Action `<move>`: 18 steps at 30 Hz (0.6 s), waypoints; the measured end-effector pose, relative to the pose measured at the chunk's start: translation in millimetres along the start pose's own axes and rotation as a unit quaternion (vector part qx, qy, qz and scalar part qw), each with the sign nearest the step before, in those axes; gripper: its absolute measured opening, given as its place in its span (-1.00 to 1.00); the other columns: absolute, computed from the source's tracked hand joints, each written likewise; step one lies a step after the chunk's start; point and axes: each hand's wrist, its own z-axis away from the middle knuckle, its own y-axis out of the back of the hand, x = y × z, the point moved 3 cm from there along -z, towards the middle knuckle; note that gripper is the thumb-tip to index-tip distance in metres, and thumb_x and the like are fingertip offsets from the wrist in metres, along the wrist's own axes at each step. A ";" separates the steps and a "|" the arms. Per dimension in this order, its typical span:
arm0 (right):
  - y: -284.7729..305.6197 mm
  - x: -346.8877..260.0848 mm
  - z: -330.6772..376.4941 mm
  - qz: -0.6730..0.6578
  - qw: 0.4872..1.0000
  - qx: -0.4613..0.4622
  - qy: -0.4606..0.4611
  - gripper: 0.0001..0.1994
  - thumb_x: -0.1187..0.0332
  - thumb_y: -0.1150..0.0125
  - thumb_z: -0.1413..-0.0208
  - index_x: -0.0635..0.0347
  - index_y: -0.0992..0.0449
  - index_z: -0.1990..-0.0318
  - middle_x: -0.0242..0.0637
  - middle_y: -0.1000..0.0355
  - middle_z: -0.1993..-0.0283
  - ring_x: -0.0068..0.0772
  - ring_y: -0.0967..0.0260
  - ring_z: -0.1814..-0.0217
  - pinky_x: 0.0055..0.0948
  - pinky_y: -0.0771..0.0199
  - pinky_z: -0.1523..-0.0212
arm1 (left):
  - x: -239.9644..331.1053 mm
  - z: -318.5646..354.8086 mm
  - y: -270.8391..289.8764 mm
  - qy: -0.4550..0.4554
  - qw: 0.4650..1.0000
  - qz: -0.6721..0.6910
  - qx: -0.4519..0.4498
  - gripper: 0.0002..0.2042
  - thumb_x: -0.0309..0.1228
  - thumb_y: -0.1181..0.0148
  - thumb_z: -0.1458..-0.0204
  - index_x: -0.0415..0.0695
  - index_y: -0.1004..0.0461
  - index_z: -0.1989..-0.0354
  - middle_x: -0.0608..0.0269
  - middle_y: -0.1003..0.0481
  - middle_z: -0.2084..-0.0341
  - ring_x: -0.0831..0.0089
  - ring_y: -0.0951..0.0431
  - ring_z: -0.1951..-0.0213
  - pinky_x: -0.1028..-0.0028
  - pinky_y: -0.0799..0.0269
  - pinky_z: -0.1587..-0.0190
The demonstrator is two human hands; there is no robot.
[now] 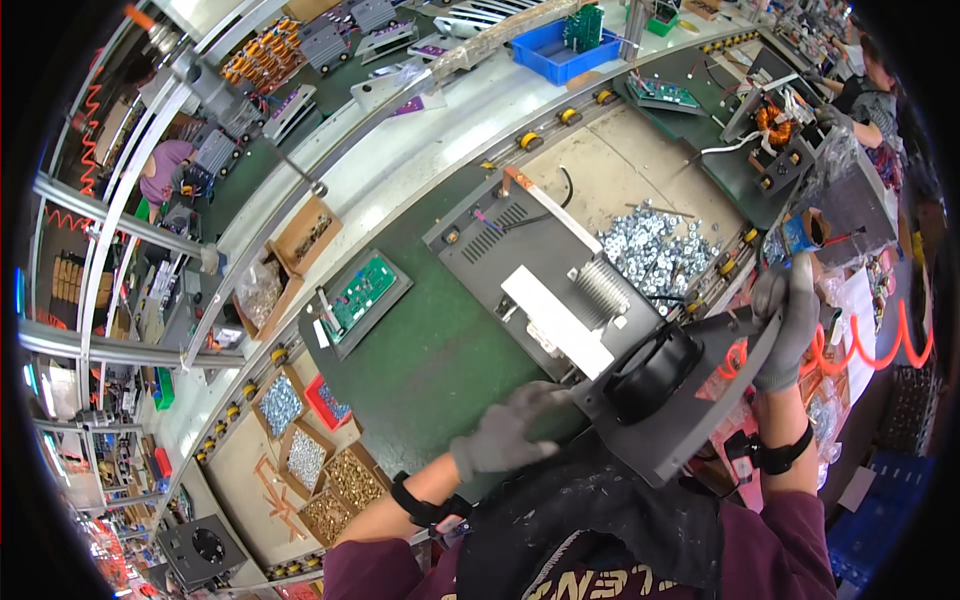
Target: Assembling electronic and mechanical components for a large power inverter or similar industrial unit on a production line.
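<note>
My right hand [785, 320], in a grey glove, is closed on the edge of a dark metal panel [725, 350] that is tilted up close to my body. A round black fan [650, 378] sits at this panel's left part. Also gloved, my left hand [515, 430] has its fingers apart beside the near corner of a dark grey metal chassis [480, 225]; whether the fingertips touch it I cannot tell. The chassis lies on the green work board [425, 350], with vent slots, a white block [555, 320] and a ribbed silver part [602, 290] on it. The panel hides the chassis's near right end.
A green circuit board [360, 295] lies on a dark plate to the left. Boxes of screws [350, 478] stand at the lower left, loose metal fasteners [655, 250] beyond the chassis. A power screwdriver [215, 95] hangs upper left. A co-worker [870, 105] is far right, near an orange coiled hose [880, 350].
</note>
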 end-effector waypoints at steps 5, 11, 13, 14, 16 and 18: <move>-43.0 -14.6 43.1 -0.038 0.999 -0.002 -0.031 -0.53 0.12 0.11 -0.25 0.10 -0.27 0.71 -0.44 -0.15 0.76 -0.62 -0.04 0.72 -0.55 0.02 0.64 | 38.9 15.8 -20.6 -0.004 0.993 0.021 0.115 -0.47 -0.23 -0.24 0.07 -0.01 -0.33 -0.13 -0.01 -0.29 -0.04 0.15 -0.43 0.00 0.31 -0.41 0.02; -71.3 -5.8 114.0 -0.097 0.983 -0.134 -0.084 -0.56 0.17 0.14 -0.26 0.21 -0.32 0.63 -0.28 -0.30 0.62 -0.58 -0.19 0.55 -0.53 -0.15 0.53 | 2.6 105.4 14.5 0.019 0.990 0.073 0.123 -0.62 -0.34 -0.21 0.13 -0.17 -0.49 0.08 0.01 -0.48 0.14 0.12 -0.48 0.05 0.34 -0.38 -0.01; -64.5 20.5 114.9 -0.173 0.967 -0.177 -0.065 -0.64 0.24 0.15 -0.24 0.31 -0.41 0.49 -0.22 -0.34 0.54 -0.52 -0.24 0.49 -0.50 -0.23 0.44 | -9.0 128.8 10.8 -0.008 0.994 0.025 0.109 -0.65 -0.37 -0.22 0.16 -0.18 -0.51 0.13 0.02 -0.49 0.17 0.13 -0.51 0.11 0.36 -0.40 0.05; -60.1 35.4 109.6 -0.054 0.976 -0.200 -0.071 -0.73 0.29 0.11 -0.18 0.32 -0.44 0.36 -0.21 -0.38 0.47 -0.45 -0.28 0.45 -0.47 -0.27 0.33 | -7.2 135.3 6.2 -0.002 0.993 0.025 0.114 -0.65 -0.37 -0.22 0.16 -0.18 -0.51 0.13 0.02 -0.49 0.17 0.13 -0.51 0.11 0.36 -0.40 0.05; -37.6 99.6 103.2 0.156 0.945 -0.277 -0.072 -0.73 0.38 0.03 -0.07 0.27 -0.42 0.09 -0.17 -0.42 0.26 -0.31 -0.35 0.27 -0.41 -0.29 0.08 | -5.5 135.6 2.0 0.048 0.980 0.073 0.180 -0.70 -0.42 -0.24 0.20 -0.19 -0.54 0.21 0.07 -0.53 0.27 0.19 -0.55 0.23 0.39 -0.44 0.15; -19.0 183.3 106.8 0.257 0.868 -0.417 -0.081 -0.45 0.45 -0.08 0.05 0.14 -0.25 -0.19 -0.06 -0.28 -0.16 -0.16 -0.27 -0.16 -0.40 -0.20 -0.18 | -7.9 132.6 -1.9 0.047 0.979 0.045 0.196 -0.73 -0.45 -0.26 0.22 -0.18 -0.55 0.25 0.11 -0.54 0.34 0.21 -0.56 0.29 0.40 -0.45 0.20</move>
